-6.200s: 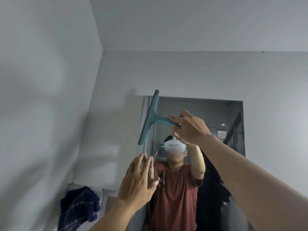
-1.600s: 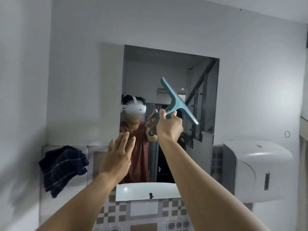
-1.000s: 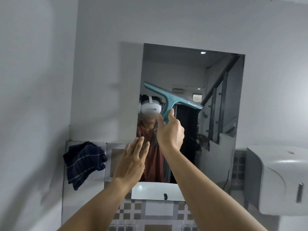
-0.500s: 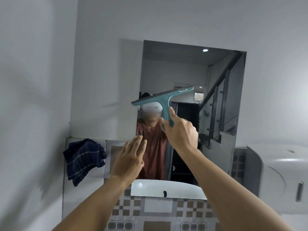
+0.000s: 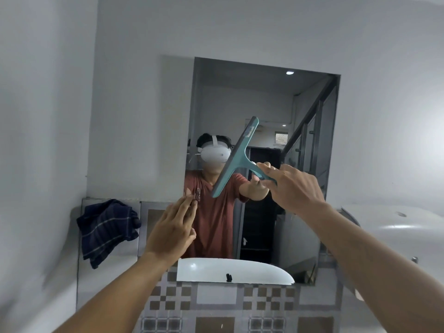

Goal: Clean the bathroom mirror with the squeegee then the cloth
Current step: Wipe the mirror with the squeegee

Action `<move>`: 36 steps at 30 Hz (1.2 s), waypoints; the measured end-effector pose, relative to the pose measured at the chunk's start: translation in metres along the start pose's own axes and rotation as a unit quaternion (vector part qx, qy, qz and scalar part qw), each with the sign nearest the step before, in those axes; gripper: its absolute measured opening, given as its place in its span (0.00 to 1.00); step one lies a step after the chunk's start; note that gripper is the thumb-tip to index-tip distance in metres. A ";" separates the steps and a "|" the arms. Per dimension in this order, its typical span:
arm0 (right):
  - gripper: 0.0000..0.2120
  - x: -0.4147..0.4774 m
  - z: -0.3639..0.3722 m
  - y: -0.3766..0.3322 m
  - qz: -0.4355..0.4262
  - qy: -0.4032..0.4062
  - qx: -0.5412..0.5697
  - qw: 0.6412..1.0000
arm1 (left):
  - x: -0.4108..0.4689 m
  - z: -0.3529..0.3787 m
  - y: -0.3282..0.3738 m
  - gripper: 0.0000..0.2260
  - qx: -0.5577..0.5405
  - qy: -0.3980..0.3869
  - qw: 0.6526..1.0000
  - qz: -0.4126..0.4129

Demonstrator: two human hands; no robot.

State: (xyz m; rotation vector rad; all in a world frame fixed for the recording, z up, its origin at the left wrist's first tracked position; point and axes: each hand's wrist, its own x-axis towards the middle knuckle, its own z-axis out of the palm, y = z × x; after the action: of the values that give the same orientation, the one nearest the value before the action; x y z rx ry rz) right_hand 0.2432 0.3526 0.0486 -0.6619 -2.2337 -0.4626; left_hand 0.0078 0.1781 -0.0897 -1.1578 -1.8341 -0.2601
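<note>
Teal squeegee (image 5: 236, 159) tilted before mirror (image 5: 264, 99); your right hand (image 5: 295, 186) grips its handle, fingers curled round it. Your left hand (image 5: 171, 233) raised, fingers straight, together. Navy cloth (image 5: 107, 230) hangs left.

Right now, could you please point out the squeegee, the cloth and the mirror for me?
squeegee (image 5: 236, 157), head view, on the middle of the teal blade bar.
cloth (image 5: 105, 229), head view, on the middle of the dark striped fabric.
mirror (image 5: 252, 97), head view, on the upper glass.
</note>
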 end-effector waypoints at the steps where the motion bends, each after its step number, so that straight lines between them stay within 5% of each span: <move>1: 0.28 0.000 -0.002 0.002 -0.001 -0.006 -0.002 1.000 | 0.000 -0.001 0.000 0.42 -0.002 -0.002 1.000 0.000; 5: 0.24 0.002 -0.001 0.006 -0.006 -0.006 0.004 1.000 | 0.003 -0.009 0.000 0.37 -0.009 0.010 1.000 0.000; 11: 0.23 0.006 0.002 0.014 -0.007 -0.003 0.014 1.000 | 0.034 -0.030 -0.005 0.15 -0.031 0.075 0.997 -0.002; 26: 0.22 -0.003 0.011 0.064 0.020 0.039 0.039 0.998 | 0.117 -0.083 -0.033 0.48 0.059 -0.015 0.998 0.033; 36: 0.23 -0.035 0.036 0.090 0.138 0.020 0.105 0.985 | 0.118 -0.091 -0.031 0.49 0.067 0.000 0.997 0.049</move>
State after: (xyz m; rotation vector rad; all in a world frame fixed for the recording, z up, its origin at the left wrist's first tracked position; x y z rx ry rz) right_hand 0.2964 0.4313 0.0099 -0.8253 -2.0746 -0.0997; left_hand 0.0210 0.1792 0.0616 -1.1503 -1.7600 -0.0794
